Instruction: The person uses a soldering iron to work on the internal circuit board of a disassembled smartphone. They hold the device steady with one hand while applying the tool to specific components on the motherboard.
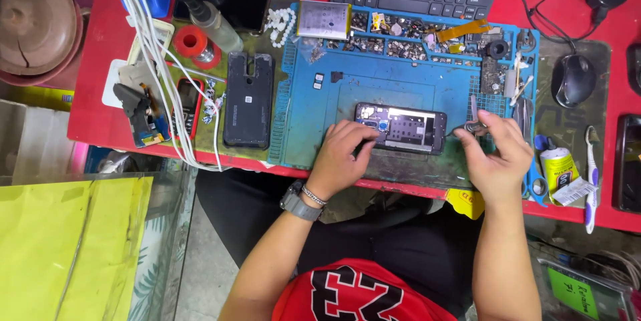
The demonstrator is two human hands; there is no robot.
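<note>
On a blue mat (314, 104) atop the red worktop (100, 80), the left hand (340, 161) rests curled fingers on the left end of an opened phone (402, 128). The right hand (494, 154) pinches small metal tweezers (473, 125) just beside its right end. A flat black back cover (248, 99) lies well left; a mouse (573, 79) sits right.

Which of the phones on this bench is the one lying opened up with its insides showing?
The opened phone on the blue mat, between both hands. The others lie closed: the black back cover and the dark-screened phone.

Blue work mat (320, 104), red table (93, 60), black phone back cover (248, 99)
</note>
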